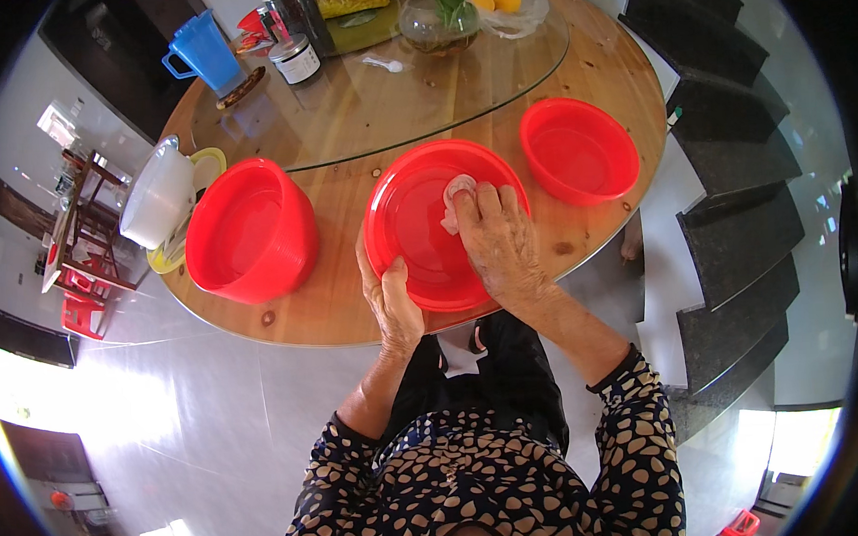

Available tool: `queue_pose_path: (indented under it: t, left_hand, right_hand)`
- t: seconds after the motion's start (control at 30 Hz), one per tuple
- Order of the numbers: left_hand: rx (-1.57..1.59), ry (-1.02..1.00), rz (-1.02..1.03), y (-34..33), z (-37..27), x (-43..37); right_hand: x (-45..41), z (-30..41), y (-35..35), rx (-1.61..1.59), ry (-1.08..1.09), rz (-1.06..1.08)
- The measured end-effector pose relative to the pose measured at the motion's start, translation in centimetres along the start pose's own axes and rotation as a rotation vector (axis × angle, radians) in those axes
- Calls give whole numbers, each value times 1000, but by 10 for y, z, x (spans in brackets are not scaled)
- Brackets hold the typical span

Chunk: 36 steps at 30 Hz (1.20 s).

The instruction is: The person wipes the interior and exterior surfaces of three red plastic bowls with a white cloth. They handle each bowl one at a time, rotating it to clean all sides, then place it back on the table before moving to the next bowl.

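Observation:
A round red plastic basin [428,247] lies before me near the edge of the wooden table. My left hand [394,297] grips its near left rim, thumb over the inside. With my right hand [499,244] I press a crumpled pale pink cloth [459,203] against the inside of the basin, towards its right side. To the left stands a taller red stack of basins [287,252], seemingly nested. A single red basin [581,153] sits apart at the right, touched by neither hand.
A white bowl [158,196] and yellow-rimmed dishes [209,166] stand at the left edge. On the glass turntable [465,89] are a blue pitcher [205,56], a lidded jar [295,60], a plastic spoon [386,64] and a glass vase [438,27]. Dark stairs [740,236] rise at the right.

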State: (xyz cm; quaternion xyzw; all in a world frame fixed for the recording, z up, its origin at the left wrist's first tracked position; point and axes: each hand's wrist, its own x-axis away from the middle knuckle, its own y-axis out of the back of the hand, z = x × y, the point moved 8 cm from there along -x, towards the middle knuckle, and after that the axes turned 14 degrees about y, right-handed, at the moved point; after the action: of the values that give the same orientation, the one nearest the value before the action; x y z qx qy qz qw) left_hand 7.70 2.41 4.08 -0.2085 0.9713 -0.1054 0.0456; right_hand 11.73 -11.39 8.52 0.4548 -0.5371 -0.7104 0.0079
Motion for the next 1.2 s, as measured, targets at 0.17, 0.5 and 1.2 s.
queue_pose_path:
  t: [0.17,0.5,1.2]
  left_hand:
    - [91,85,75,-1,7,-2]
    - [22,68,70,0,10,-5]
    - [64,56,109,1,10,-3]
  right_hand:
    - [12,41,-15,-589,185,139]
    - [-15,1,-17,-257,-71,-79]
    - [-28,9,-8,25,106,22]
